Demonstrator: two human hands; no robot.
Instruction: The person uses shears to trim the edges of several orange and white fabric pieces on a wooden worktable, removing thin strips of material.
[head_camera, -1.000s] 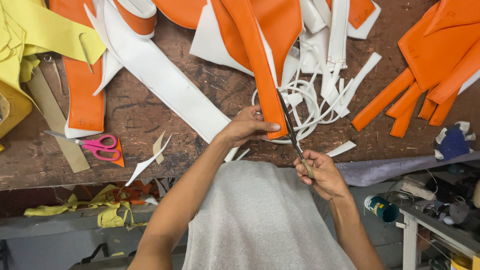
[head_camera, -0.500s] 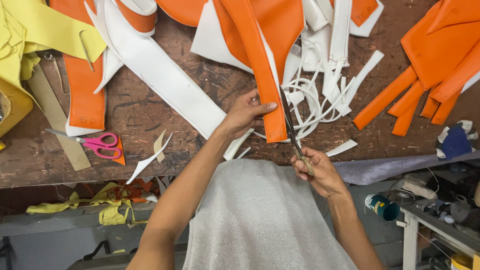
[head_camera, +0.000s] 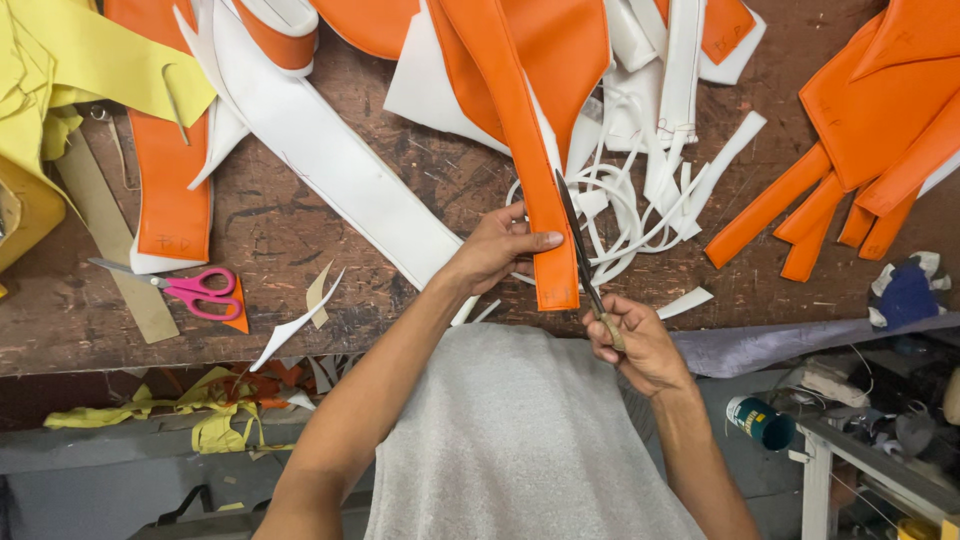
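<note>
- The left hand (head_camera: 495, 250) pinches the long orange strip (head_camera: 520, 130) near its lower end, thumb on top and fingers curled underneath, so the piece stays flat and taut beside the blades.
- The orange strip runs from 12 o'clock down to the middle of the wooden workbench (head_camera: 300, 230), its free end hanging just past the left hand's thumb at 6 o'clock.
- The right hand (head_camera: 635, 345) is closed around the handles of the dark scissors (head_camera: 578, 245); the blades point towards 12 o'clock and lie along the strip's right edge, seemingly nearly shut, placed to trim that edge.
- Thin white trimmings (head_camera: 640, 200) coil at 3 o'clock of the blades, where offcuts would naturally fall.
- A wide white band (head_camera: 330, 160) lies slantwise at 10 o'clock of the left hand.
- Pink-handled scissors (head_camera: 190, 288) rest well apart at 9 o'clock, set aside.
- More orange pieces (head_camera: 870, 130) lie stacked at 2 o'clock, and yellow sheet material (head_camera: 70, 60) at the far 10 o'clock corner.
</note>
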